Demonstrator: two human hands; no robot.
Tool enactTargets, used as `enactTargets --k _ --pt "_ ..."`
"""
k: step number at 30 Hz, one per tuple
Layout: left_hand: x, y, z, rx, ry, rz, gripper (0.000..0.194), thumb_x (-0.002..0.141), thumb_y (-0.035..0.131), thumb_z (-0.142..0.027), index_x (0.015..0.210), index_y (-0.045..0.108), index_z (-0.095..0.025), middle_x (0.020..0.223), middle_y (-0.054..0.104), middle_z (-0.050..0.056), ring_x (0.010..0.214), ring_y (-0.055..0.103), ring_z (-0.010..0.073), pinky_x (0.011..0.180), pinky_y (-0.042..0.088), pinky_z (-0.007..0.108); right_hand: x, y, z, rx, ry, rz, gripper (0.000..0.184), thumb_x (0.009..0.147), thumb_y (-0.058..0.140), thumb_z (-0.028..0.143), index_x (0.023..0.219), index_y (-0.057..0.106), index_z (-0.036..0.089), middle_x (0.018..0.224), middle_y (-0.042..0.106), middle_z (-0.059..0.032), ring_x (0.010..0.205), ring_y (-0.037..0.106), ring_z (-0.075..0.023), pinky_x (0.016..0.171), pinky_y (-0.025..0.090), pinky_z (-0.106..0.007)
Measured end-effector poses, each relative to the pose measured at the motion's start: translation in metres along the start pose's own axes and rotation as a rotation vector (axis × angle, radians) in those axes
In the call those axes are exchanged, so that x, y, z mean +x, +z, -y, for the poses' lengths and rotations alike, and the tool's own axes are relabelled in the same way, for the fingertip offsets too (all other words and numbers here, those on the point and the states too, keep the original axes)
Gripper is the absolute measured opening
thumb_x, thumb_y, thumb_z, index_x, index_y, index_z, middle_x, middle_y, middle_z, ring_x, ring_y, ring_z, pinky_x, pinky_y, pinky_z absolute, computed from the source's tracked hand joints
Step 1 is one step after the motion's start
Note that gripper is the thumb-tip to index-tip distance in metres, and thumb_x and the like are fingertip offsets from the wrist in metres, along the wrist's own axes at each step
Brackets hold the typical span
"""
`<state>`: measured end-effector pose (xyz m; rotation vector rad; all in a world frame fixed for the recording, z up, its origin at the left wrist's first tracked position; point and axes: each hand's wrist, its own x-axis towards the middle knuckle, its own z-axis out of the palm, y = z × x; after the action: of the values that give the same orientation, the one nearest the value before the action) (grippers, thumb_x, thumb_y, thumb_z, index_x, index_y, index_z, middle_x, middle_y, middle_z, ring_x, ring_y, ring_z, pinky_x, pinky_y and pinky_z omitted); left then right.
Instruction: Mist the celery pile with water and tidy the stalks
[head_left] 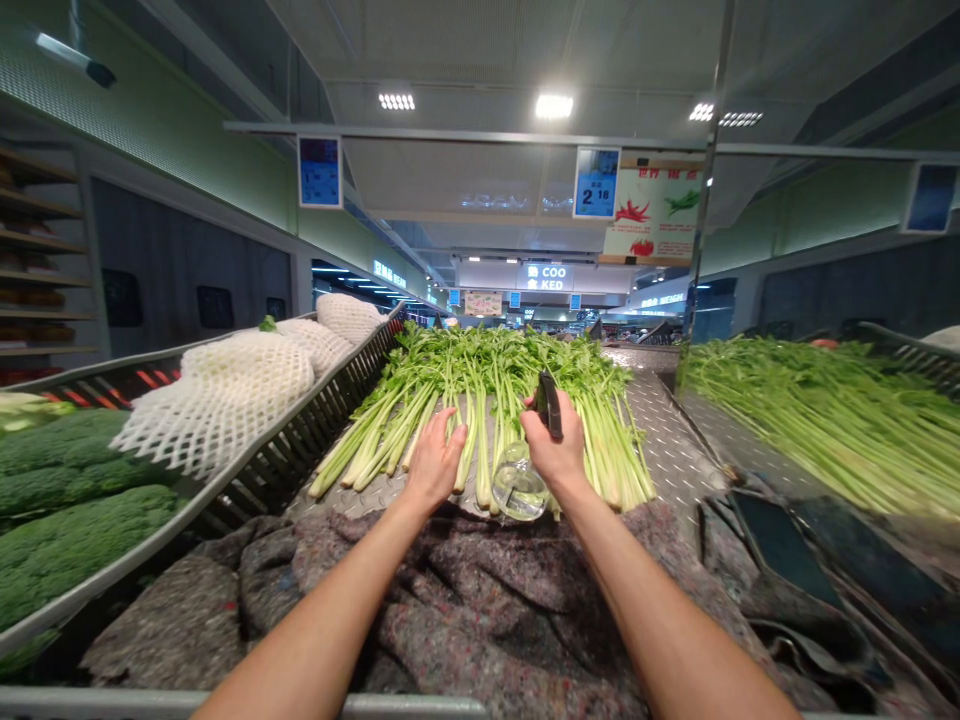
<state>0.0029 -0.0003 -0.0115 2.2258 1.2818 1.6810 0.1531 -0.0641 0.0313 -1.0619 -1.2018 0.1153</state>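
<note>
In my right hand (556, 440) is a spray bottle (521, 484) with a clear round body and a black trigger head; my fingers wrap round its neck. It is held over the stalk ends of the celery (480, 390), which lies spread in a wide layer, leaves toward the back. My left hand (436, 458) is over the stalks left of the bottle, fingers extended and apart, with nothing in it. Whether its fingertips touch the celery I cannot tell. Below both forearms lies a rumpled grey felt blanket (480, 600).
A black slatted crate (300, 425) on the left holds broccoli (82, 460) and produce in white foam nets (217, 390). To the right stands a mirror panel (810, 290) reflecting the celery. A phone-like dark slab (784, 548) lies on cloth at right. A metal rail (412, 708) runs along the front.
</note>
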Motion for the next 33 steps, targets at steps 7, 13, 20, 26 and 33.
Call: enactTargets --k 7,13,20,26,33 --pt "0.0007 0.0001 0.0011 -0.003 0.009 -0.02 0.044 0.081 0.032 -0.042 0.113 0.046 -0.015 0.116 0.052 0.011 0.11 0.045 0.0222 0.094 0.034 0.041 0.0005 -0.0014 -0.0005 -0.036 0.028 0.011 0.02 0.064 0.048 0.03 0.08 0.053 0.018 0.066 0.055 0.0017 0.058 0.049 -0.014 0.054 0.035 -0.026" --pt "0.0008 0.0006 0.0015 0.003 -0.003 -0.009 0.044 0.081 0.032 -0.042 0.113 0.047 -0.015 0.117 0.052 0.011 0.11 0.045 0.0217 0.095 0.034 0.04 0.0001 -0.0009 0.0004 -0.018 0.035 0.013 0.02 0.064 0.048 0.03 0.079 0.053 0.019 0.066 0.056 0.0019 0.057 0.049 -0.0136 0.052 0.035 -0.026" --pt "0.0004 0.0006 0.0015 -0.005 -0.012 0.005 0.045 0.081 0.032 -0.043 0.112 0.048 -0.016 0.116 0.053 0.01 0.11 0.046 0.022 0.095 0.034 0.041 0.0007 -0.0018 0.0012 -0.02 0.015 0.015 0.021 0.064 0.048 0.029 0.081 0.053 0.018 0.068 0.056 0.0014 0.058 0.05 -0.0136 0.053 0.035 -0.025" --pt "0.0004 0.0014 0.0018 -0.011 -0.039 0.061 0.046 0.081 0.032 -0.043 0.113 0.048 -0.014 0.117 0.052 0.011 0.11 0.046 0.0214 0.095 0.034 0.039 -0.0005 -0.0026 0.0016 -0.028 0.004 0.023 0.021 0.064 0.048 0.029 0.081 0.053 0.018 0.067 0.056 0.0019 0.058 0.049 -0.0138 0.054 0.035 -0.026" --pt "0.0002 0.0002 -0.002 -0.014 -0.067 0.114 0.044 0.081 0.032 -0.042 0.108 0.052 -0.014 0.112 0.056 0.01 0.107 0.049 0.0205 0.094 0.036 0.036 0.0027 -0.0022 -0.0011 -0.026 0.017 -0.043 0.024 0.063 0.048 0.028 0.084 0.054 0.018 0.073 0.057 0.0005 0.062 0.051 -0.0144 0.059 0.037 -0.027"
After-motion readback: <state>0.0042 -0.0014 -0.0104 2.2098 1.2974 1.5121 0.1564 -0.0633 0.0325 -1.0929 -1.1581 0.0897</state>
